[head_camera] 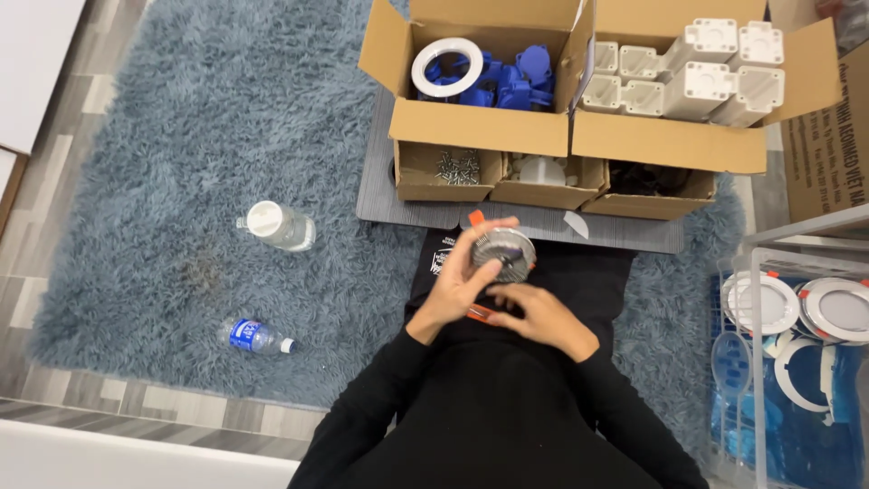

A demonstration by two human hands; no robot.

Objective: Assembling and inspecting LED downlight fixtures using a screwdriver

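Note:
My left hand (457, 288) grips a round silver finned lamp body (503, 254) with orange spring clips, holding it above my lap. My right hand (540, 316) sits just below it, fingers curled against the underside of the lamp near an orange clip (480, 313). Both arms wear black sleeves. A grey board (407, 210) lies ahead of my knees, carrying open cardboard boxes.
One large box holds blue parts and a white ring (446, 66); another holds white plastic blocks (697, 68). Small boxes (450, 172) hold screws and other parts. Two water bottles (279, 225) (254, 336) lie on the blue shaggy rug. A wire basket (797, 317) at right holds round white lamps.

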